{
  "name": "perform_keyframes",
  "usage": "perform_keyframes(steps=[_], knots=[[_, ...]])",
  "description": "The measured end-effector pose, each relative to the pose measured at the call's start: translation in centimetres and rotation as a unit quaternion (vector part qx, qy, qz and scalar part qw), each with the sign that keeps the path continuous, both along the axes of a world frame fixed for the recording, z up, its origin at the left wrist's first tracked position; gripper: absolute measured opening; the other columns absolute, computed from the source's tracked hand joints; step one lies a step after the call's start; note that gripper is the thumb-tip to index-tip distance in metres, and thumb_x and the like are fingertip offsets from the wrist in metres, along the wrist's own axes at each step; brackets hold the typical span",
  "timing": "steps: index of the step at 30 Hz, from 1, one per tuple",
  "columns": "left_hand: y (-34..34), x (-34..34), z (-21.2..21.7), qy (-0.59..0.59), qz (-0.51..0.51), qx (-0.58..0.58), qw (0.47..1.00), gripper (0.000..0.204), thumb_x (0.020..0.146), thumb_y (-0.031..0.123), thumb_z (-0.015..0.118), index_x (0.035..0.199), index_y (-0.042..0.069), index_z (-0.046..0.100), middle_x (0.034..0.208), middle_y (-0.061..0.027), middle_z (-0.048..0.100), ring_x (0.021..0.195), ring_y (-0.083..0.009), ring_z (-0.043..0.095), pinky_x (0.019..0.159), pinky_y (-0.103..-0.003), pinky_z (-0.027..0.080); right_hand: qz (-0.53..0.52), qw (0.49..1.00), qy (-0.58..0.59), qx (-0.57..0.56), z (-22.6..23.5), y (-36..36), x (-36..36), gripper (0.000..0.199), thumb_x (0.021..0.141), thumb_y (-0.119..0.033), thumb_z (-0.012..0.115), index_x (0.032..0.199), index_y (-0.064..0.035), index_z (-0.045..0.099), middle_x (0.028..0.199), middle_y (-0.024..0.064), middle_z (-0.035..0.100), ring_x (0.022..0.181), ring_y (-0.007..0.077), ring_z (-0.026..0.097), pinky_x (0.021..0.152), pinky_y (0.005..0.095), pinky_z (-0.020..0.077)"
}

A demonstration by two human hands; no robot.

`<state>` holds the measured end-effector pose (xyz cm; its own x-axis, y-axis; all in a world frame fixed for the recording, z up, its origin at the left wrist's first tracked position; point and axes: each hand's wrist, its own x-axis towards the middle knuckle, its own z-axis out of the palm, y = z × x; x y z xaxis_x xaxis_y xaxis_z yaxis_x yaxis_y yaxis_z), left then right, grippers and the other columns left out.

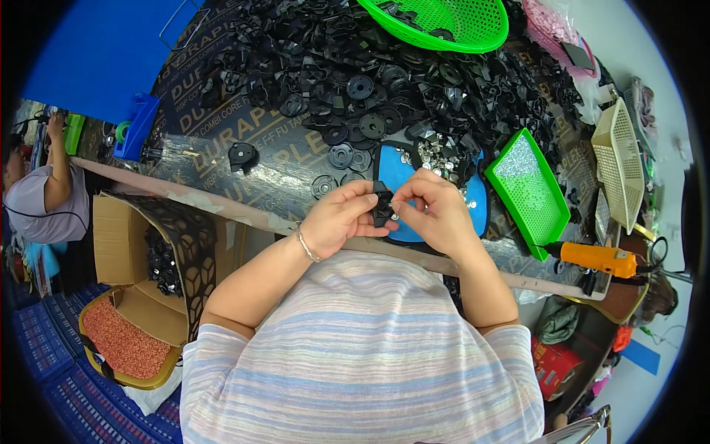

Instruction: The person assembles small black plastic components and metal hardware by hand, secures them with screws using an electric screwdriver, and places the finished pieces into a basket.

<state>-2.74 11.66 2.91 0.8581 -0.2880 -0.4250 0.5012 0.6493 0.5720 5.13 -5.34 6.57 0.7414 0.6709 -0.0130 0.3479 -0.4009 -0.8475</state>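
Note:
Over the table's near edge, my left hand (342, 216) grips a small black plastic part (382, 203) between thumb and fingers. My right hand (435, 211) meets it from the other side, its thumb and forefinger pinching a tiny shiny metal piece (394, 210) against the part. Beneath both hands lies a blue mat (396, 167), with a heap of small silvery metal pieces (441, 160) on it. Round black discs (341, 155) lie loose just beyond my left hand. Further left, a single black round part (242, 156) sits apart on the board.
A big pile of black plastic parts (296, 59) covers the far table. Near it stand a green basket (473, 29), a green tray (543, 214), an orange power tool (599, 259) and a blue tape dispenser (137, 129). A cardboard box (118, 237) is at left; another person (52, 192) sits beyond.

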Motion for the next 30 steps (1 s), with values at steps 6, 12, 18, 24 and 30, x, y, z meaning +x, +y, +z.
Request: perform_keyframes(steps=[6,12,18,24,30], knots=[[-0.4,-0.3,0.4,0.011,0.002,-0.002,1.0,0.017,0.094,0.014,0.041,0.104,0.003,0.048,0.1,-0.008,0.057,0.089,-0.024,0.062,0.079,-0.033,0.052,-0.016,0.997,-0.059,-0.037,-0.1,0.4,-0.2,0.007,0.068,-0.01,0.067,0.074,-0.0068,0.065,0.071,0.0047,0.057,0.06,0.0184,0.056,0.053,0.0292,0.0445],[-0.1,-0.5,0.1,0.016,0.009,-0.011,1.0,0.018,0.094,0.016,0.041,0.105,0.003,0.047,0.102,-0.0083,0.057,0.091,-0.0241,0.062,0.08,-0.033,0.052,-0.031,0.996,-0.079,-0.034,-0.2,0.7,-0.7,0.01,0.067,-0.01,0.07,0.075,-0.0069,0.066,0.071,0.005,0.056,0.056,0.0176,0.054,0.05,0.0285,0.0436],[0.6,-1.1,0.0,0.017,0.027,-0.02,0.999,0.018,0.094,0.016,0.041,0.106,0.003,0.047,0.103,-0.009,0.057,0.091,-0.0252,0.062,0.079,-0.033,0.052,-0.081,0.99,-0.108,-0.033,-0.9,2.1,2.5,0.018,0.068,-0.01,0.068,0.086,-0.0082,0.064,0.075,0.0043,0.053,0.057,0.0159,0.051,0.053,0.0281,0.0427],[1.3,-2.0,0.4,0.026,0.044,0.005,0.999,0.019,0.094,0.017,0.042,0.106,0.003,0.047,0.099,-0.009,0.059,0.089,-0.0246,0.063,0.077,-0.032,0.053,-0.05,0.946,-0.249,-0.203,-1.8,7.3,5.2,0.045,0.069,-0.028,0.071,0.105,-0.0062,0.059,0.101,0.0114,0.056,0.082,0.0291,0.061,0.069,0.0371,0.0502],[2.2,-2.4,0.2,0.024,0.064,0.009,0.998,0.02,0.093,0.016,0.042,0.108,0.003,0.047,0.099,-0.0096,0.059,0.088,-0.0242,0.063,0.075,-0.031,0.053,-0.042,0.947,-0.206,-0.244,-2.7,7.5,6.6,0.047,0.061,-0.028,0.077,0.099,-0.0079,0.061,0.095,0.0088,0.056,0.08,0.0249,0.06,0.068,0.0337,0.0498]])
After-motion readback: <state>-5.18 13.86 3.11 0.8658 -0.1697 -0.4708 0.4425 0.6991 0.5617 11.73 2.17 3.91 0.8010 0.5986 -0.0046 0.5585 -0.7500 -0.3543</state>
